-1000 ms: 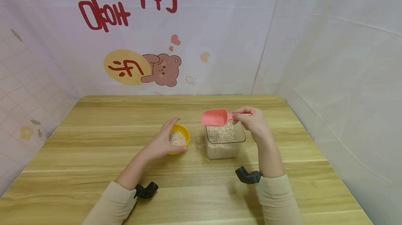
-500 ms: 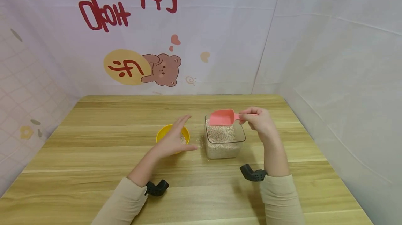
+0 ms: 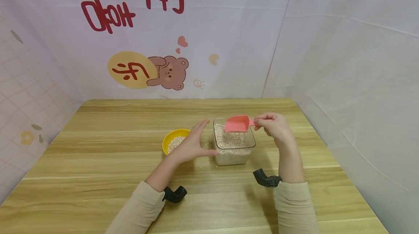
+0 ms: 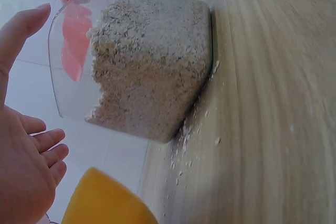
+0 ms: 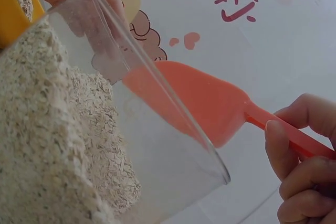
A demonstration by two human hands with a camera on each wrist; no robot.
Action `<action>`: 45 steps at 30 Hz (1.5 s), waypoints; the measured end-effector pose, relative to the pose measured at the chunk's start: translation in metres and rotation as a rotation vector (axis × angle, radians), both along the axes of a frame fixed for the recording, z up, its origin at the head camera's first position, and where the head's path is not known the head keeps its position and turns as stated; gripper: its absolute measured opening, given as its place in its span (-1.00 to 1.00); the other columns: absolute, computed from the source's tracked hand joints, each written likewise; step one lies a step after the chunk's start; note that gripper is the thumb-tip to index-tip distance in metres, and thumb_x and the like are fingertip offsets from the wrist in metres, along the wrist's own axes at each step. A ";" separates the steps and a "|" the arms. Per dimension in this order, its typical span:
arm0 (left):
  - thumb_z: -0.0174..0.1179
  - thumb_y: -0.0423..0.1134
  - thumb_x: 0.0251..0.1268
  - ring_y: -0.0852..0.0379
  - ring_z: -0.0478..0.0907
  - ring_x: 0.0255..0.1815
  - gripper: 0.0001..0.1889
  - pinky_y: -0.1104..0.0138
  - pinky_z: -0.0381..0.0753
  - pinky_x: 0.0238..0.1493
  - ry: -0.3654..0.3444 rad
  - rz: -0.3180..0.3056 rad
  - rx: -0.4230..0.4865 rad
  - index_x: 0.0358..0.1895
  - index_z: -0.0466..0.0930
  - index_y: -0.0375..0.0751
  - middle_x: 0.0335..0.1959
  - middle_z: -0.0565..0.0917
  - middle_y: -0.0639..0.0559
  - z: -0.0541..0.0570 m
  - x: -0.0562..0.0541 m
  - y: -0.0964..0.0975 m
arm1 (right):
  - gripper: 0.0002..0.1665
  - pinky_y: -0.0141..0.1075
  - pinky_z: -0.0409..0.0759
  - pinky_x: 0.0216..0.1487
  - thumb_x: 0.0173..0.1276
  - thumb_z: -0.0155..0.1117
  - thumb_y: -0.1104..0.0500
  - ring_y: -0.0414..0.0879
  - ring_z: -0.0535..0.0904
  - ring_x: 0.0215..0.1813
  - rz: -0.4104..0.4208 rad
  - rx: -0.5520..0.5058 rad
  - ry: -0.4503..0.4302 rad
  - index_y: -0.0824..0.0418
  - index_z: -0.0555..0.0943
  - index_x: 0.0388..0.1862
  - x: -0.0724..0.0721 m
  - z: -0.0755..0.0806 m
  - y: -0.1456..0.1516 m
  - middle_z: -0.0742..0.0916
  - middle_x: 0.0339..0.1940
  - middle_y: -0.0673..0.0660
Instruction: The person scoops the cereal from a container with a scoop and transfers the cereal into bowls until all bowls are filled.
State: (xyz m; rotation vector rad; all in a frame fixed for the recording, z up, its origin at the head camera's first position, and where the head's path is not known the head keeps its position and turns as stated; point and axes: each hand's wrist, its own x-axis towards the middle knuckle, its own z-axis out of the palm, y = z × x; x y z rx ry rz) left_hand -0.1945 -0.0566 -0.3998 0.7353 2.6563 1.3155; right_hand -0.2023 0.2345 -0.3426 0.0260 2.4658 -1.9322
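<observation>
Left grip (image 3: 192, 146) spread; right (image 3: 275, 128) pinches scoop (image 3: 238, 124)

The scoop (image 3: 237, 124) looks like smooth pink plastic, the container (image 3: 235, 148) clear and glossy (glass or hard plastic, I can't tell), its flakes (image 3: 229, 139) rough and matt, the bowl (image 3: 168, 141) smooth yellow plastic, the counter (image 3: 209, 201) wood-grained, the sleeves (image 3: 141, 206) matt cloth.
</observation>
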 end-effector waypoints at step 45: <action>0.53 0.13 -0.20 -0.12 -0.08 0.49 0.25 -0.12 0.05 0.35 -0.063 -0.016 0.078 0.54 -0.13 -0.07 0.54 -0.08 -0.11 -0.010 -0.009 0.020 | -0.81 -0.01 0.29 0.17 0.13 0.34 0.29 0.06 0.53 0.02 0.013 0.139 0.032 0.41 0.68 -0.30 -0.008 -0.022 -0.040 0.72 -0.49 0.30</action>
